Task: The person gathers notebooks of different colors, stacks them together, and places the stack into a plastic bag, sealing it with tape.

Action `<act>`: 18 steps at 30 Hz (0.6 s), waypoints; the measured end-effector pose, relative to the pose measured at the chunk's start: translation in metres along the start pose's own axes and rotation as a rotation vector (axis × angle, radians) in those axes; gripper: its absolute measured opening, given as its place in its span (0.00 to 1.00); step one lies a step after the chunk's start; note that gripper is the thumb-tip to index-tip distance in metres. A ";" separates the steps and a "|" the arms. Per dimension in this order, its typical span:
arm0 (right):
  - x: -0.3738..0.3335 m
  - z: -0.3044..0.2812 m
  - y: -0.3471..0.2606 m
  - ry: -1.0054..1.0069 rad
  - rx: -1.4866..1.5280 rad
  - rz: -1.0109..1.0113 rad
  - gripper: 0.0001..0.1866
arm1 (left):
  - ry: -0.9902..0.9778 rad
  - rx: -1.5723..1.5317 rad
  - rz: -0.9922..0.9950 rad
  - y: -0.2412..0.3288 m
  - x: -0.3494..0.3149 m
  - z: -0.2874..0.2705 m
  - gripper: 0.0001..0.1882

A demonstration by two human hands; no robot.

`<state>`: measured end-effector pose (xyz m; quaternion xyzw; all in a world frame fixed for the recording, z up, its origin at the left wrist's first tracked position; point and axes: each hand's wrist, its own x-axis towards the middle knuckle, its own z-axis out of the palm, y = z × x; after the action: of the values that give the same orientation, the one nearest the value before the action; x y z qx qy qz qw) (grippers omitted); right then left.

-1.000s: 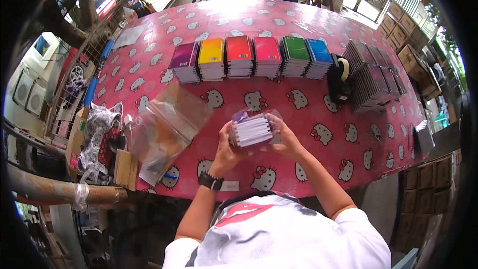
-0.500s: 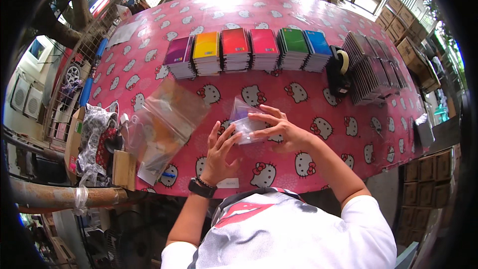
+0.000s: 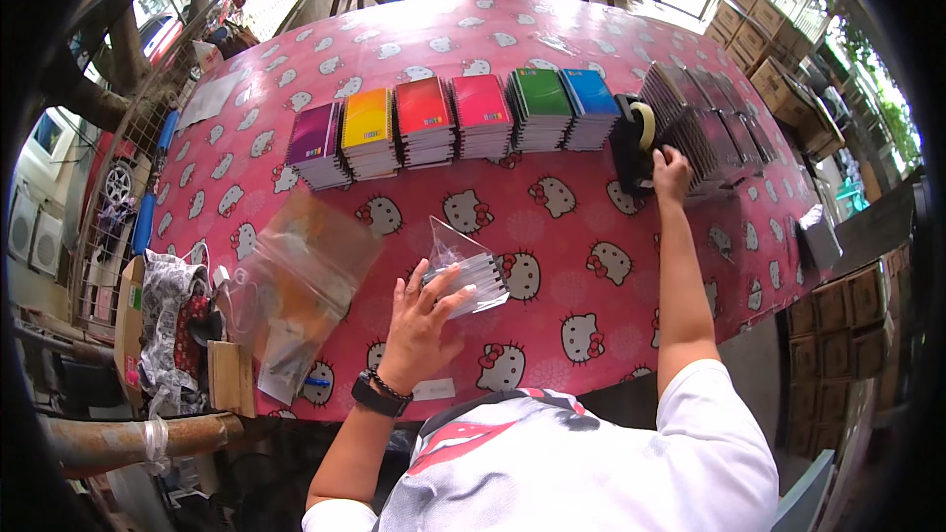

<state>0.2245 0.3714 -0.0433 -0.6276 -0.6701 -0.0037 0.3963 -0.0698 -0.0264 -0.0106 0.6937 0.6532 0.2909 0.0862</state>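
A small spiral-bound notebook (image 3: 485,279) in clear plastic wrap lies on the pink table in front of me, a loose pointed flap of film at its far side. My left hand (image 3: 426,327) rests on its left part with fingers stretched out and apart, pressing it down. Further right, my right hand (image 3: 672,173) is at the near end of a black tape dispenser (image 3: 631,160) holding a yellowish roll. Its fingers are drawn together in a pinch; whatever is between them is too small to make out.
Stacks of notebooks stand in a row, from purple (image 3: 313,138) to blue (image 3: 591,97). Dark wrapped stacks (image 3: 680,103) sit right of the dispenser. Left lie a clear plastic bag (image 3: 315,256), a blue pen (image 3: 317,381), a wooden block (image 3: 230,379) and a patterned cloth bundle (image 3: 175,315).
My right hand has left the wrapped notebook and reached right to the tape dispenser. My left hand stays on the notebook, whose spiral edge now shows. The whole view has shifted.
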 end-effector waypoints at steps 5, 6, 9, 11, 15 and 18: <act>0.030 0.022 0.032 -0.407 0.067 0.333 0.19 | 0.045 0.034 -0.012 -0.004 -0.005 0.006 0.42; 0.030 0.021 0.034 -0.419 0.180 0.307 0.18 | 0.034 0.049 -0.008 -0.005 -0.005 0.003 0.42; 0.020 0.015 0.024 -0.249 0.307 0.042 0.14 | 0.009 0.068 -0.026 -0.004 -0.007 -0.002 0.42; 0.007 -0.001 0.014 -0.176 0.337 -0.012 0.11 | 0.004 0.072 -0.041 -0.003 -0.010 -0.006 0.42; -0.037 -0.021 0.038 -0.455 0.697 0.598 0.08 | 0.023 0.068 -0.030 -0.004 -0.010 -0.004 0.42; -0.041 -0.002 0.058 -0.708 1.122 1.036 0.06 | 0.028 0.054 0.010 -0.004 -0.004 0.000 0.42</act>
<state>0.2699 0.3487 -0.0926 -0.5299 -0.2847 0.7092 0.3677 -0.0730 -0.0299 -0.0139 0.6950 0.6583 0.2833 0.0570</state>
